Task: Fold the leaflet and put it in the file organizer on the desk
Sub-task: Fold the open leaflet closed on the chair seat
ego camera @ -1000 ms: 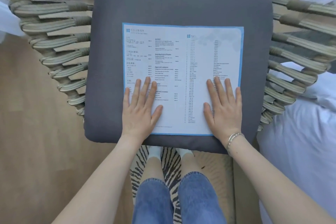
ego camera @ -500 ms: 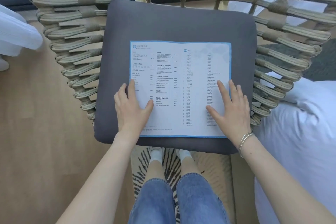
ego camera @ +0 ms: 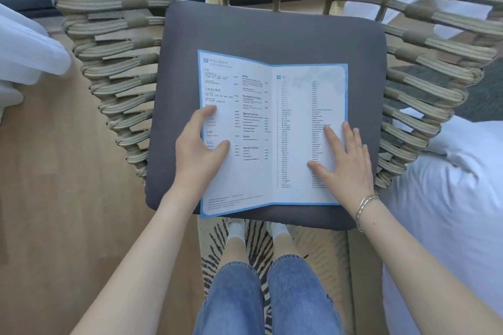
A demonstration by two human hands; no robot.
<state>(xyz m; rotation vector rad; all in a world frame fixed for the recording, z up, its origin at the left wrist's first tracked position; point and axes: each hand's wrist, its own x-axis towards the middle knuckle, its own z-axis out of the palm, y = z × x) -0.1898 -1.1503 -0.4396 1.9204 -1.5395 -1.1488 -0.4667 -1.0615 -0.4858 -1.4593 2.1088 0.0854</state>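
A white leaflet (ego camera: 272, 128) with a blue border and printed lists lies on the grey seat cushion (ego camera: 272, 32) of a woven chair. Its left half is lifted off the cushion and bends up along the middle crease. My left hand (ego camera: 200, 148) grips that raised left edge, thumb on top and fingers under the sheet. My right hand (ego camera: 345, 160) lies flat with fingers spread on the right half, pressing it onto the cushion. No file organizer or desk is in view.
The woven rope chair frame (ego camera: 122, 68) surrounds the cushion on the left, back and right. White bedding (ego camera: 449, 198) lies at the right, a white object (ego camera: 24, 49) at the left. Wooden floor (ego camera: 54, 198) and a zebra-striped rug (ego camera: 258, 236) are below, with my legs.
My left hand slid to the leaflet's left edge, took hold of it and raised that half. My right hand moved outward on the right half. The camera pulled back and tilted up.
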